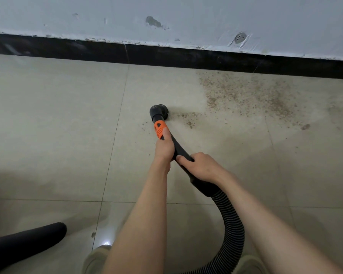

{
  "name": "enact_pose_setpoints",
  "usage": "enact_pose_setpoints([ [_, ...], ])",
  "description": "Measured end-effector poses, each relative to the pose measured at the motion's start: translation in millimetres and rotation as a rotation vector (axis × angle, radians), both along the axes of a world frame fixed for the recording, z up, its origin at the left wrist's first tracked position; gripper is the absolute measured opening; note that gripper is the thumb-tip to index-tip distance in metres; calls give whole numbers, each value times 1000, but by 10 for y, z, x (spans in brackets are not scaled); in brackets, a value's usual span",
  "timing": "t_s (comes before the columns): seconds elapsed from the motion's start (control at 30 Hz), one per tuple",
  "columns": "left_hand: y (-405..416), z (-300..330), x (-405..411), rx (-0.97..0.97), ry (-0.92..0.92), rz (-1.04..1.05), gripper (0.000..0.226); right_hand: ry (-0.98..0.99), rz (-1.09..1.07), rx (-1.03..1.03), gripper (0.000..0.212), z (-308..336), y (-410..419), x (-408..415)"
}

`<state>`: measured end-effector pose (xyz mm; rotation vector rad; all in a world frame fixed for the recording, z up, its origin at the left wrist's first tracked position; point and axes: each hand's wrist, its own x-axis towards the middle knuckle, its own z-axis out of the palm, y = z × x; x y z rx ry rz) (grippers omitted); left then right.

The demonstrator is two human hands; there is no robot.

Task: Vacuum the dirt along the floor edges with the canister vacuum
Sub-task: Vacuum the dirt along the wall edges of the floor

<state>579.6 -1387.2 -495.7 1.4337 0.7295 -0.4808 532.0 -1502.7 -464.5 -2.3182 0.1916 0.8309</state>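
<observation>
Vacuuming: in progress, both hands on wand, brush head down at near edge of dirt patch.
Nearest: shoes at bottom of frame; dark rounded object lower left, can't tell what it is.
Hose: ribbed, black, curls from bottom of frame up to wand's rear end. Canister itself not in view.
Right hand: rear grip, fingers wrapped round black wand just ahead of hose cuff.
Left hand: front grip, clenched round wand, thumb lying along orange collar.
Brush head: round, black, on floor tile, a few loose specks beside it to the right.
Dirt: brown grit spread right of head, thickest toward black skirting, thinning toward the person. Small separate clump further right.
Far: pale wall, chipped paint above skirting.
Progress (judged): tile left of head looks clean; bulk of patch not yet done.
How to do it well: sweep head rightward in slow overlapping passes, keep bristles flat on tile; front hand steers, rear hand takes hose weight. Work up till head runs against skirting, since grit lies densest there. Don't rush; fast strokes likely scatter grit.
</observation>
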Motion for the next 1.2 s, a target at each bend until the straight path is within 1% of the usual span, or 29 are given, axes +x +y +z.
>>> enact_pose_setpoints([
  [0.23, -471, 41, -31, -14, -26, -143, 62, -43, -140, -80, 52, -50, -357, -174],
  [0.43, -770, 62, -35, -51, -3, -246, 64, -74, -231, -127, 53, -79, -591, -265],
  [0.57, -819, 89, 10, -55, -6, -268, 66, -93, -251, -119, 54, -95, -637, -242],
  [0.7, -755, 94, 34, -67, -3, -266, 68, -99, -226, -103, 56, -124, -588, -220],
  [0.83, -556, 94, 68, -34, -15, -170, 69, -126, -157, -55, 53, -139, -476, -200],
  [0.9, -388, 99, 87, -13, -24, -91, 68, -158, -93, -72, 51, -140, -358, -179],
  [1.07, 90, 67, -36, 75, -6, 130, 62, -211, 97, -98, 54, -132, 8, -128],
  [1.2, 346, 36, -183, 84, -9, 244, 65, -213, 230, -113, 51, -117, 220, -112],
])
